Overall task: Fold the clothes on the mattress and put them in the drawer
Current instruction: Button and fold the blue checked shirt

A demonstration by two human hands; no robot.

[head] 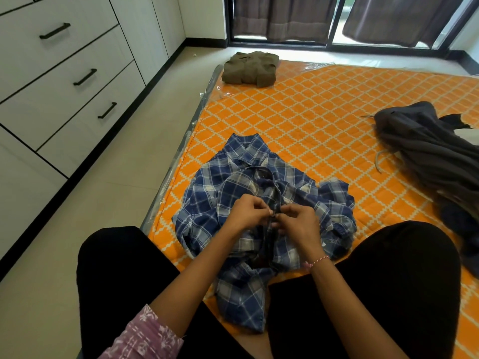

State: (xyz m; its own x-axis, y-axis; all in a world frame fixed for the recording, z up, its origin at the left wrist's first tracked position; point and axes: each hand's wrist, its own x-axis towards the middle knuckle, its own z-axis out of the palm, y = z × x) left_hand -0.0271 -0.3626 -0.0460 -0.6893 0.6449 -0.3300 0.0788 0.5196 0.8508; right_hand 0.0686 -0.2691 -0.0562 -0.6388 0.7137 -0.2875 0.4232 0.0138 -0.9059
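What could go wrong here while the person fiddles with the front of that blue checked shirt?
The blue plaid shirt lies bunched and wrinkled, so folding it as it lies would likely leave creases. Both the left hand and right hand pinch its front placket; a crooked closure could skew the fold. Its lower part hangs over the mattress edge between the knees, so it may slip toward the floor.

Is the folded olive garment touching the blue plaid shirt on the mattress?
Apart. The head view shows bare orange mattress between the folded olive garment and the blue plaid shirt.
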